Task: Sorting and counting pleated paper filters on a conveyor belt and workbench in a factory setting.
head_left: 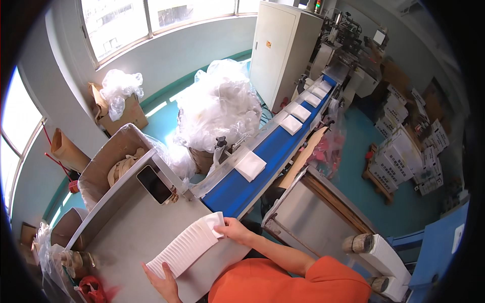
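A long stack of white folded napkins [187, 246] lies on its side on the grey metal table [126, 227]. My left hand [160, 283] presses its near end and my right hand [233, 230] presses its far end, squeezing the stack between them. Beyond my right hand a blue conveyor belt [268, 151] carries more white napkin stacks [251, 165], [291, 124] toward the table. A black phone [154, 184] rests on the table's raised back edge.
A cardboard box lined with plastic [108, 169] stands behind the table. Bulging clear plastic bags [220, 103] sit beside the belt. A white cabinet [280, 48] and machinery stand at the belt's far end. White cartons [404, 146] are piled at right. A steel bin [313, 217] is beside me.
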Tool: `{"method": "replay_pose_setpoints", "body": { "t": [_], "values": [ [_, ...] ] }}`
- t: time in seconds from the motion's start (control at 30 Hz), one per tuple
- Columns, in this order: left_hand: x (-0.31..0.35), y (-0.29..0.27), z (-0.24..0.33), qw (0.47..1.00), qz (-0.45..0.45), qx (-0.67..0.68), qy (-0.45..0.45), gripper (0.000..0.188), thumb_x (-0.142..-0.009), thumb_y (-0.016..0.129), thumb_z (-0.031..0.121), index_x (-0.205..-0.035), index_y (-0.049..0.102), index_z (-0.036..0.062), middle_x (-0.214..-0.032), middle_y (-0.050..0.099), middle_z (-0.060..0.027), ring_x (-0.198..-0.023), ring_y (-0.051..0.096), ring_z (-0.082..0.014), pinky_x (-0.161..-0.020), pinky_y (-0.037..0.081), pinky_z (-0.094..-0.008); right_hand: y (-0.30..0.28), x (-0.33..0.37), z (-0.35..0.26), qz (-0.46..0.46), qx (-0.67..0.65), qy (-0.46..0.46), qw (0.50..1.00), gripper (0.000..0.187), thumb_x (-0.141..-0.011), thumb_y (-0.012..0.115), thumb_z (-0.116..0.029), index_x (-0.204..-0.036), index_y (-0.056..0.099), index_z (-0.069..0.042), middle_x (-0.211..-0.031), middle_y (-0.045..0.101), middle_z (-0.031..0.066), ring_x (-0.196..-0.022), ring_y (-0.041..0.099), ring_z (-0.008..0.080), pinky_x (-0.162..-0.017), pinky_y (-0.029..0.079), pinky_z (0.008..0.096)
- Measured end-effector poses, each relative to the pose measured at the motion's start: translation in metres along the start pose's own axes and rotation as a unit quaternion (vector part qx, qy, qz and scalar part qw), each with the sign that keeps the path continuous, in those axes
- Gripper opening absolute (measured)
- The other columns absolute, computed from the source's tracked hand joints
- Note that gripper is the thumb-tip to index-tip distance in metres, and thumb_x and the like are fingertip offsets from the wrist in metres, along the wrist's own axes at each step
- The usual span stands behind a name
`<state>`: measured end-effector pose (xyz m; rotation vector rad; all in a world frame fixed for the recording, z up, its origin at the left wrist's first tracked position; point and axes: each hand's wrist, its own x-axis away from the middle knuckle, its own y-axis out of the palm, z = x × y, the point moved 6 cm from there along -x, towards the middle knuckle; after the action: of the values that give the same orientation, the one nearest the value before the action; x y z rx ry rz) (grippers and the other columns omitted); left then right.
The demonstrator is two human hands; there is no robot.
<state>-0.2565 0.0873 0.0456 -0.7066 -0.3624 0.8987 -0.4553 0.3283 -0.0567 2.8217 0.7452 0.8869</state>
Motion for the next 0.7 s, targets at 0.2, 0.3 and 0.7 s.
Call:
{"method": "replay_pose_setpoints", "body": {
  "t": [0.2,0.3,0.7],
  "values": [
    [0.004,0.003,0.009,1.0,-0.015,0.001,-0.024,0.078,-0.086,0.065,0.032,-0.145,0.024,0.0019,-0.143,0.034,-0.0248,-0.131,0.034,-0.0386,-0.108,0.028,-0.0424,0.002,0.003,-0.011,0.112,-0.032,0.096,0.989,0.05,-0.092,0.057,-0.042,-0.118,0.048,-0.001,-0.108,0.058,0.0085,-0.092,0.059,0.0167,-0.073,0.05,0.0302],
    [0.004,0.006,0.006,1.0,-0.012,-0.009,-0.012,0.076,-0.087,0.064,0.034,-0.144,0.025,0.0005,-0.142,0.035,-0.025,-0.131,0.035,-0.0382,-0.108,0.028,-0.0416,0.041,0.02,-0.034,0.006,0.281,-0.146,0.948,0.051,-0.092,0.052,-0.049,-0.114,0.056,-0.003,-0.1,0.06,0.005,-0.089,0.056,0.016,-0.078,0.046,0.0316],
    [0.007,-0.001,0.011,0.998,-0.017,0.009,-0.061,0.078,-0.086,0.065,0.033,-0.144,0.024,0.0021,-0.142,0.034,-0.0247,-0.132,0.034,-0.0383,-0.108,0.028,-0.0426,-0.007,0.0,0.009,0.075,-0.243,0.038,0.966,0.031,-0.092,0.058,-0.018,-0.116,0.051,0.001,-0.102,0.06,0.0101,-0.081,0.061,0.016,-0.075,0.053,0.0261]
  ]
}}
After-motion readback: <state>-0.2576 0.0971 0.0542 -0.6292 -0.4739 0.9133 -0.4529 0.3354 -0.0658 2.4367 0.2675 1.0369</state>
